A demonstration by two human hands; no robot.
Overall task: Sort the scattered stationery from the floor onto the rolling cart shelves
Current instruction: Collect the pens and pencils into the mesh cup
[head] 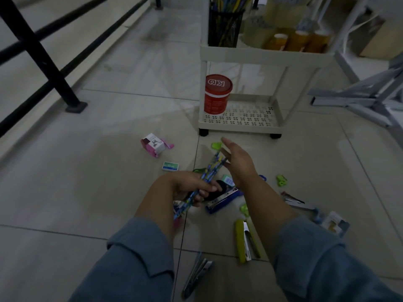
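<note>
The tiled floor [109, 192] is smooth and pale, with stationery strewn across its middle. At one o'clock from the person stands the rolling cart [239, 125], cream plastic with a perforated bottom shelf. On that shelf is a red lidded tub [217, 94], and on the shelf above it a black mesh pen holder [224, 27] already full of pencils.

On the floor at five o'clock lies a yellow-green stapler [241, 240], hard and probably heavy for its size. A blue one [222, 200] lies just past the hands.

The left hand [189, 188] is clenched around the lower half of a bundle of patterned pencils [212, 168], which point up toward the cart. They look light, stiff and slick-coated, so I would say loose ones could slide out. A grip near the middle, like this one, should keep them together.

The right hand [237, 162] is released, its fingers straight beside the pencil tips. Whether it touches them I cannot tell.

At ten o'clock sits a boxy pink sharpener [153, 146], with a small flat eraser [170, 166] nearer in. A small green clip [281, 179] lies at three o'clock.
</note>
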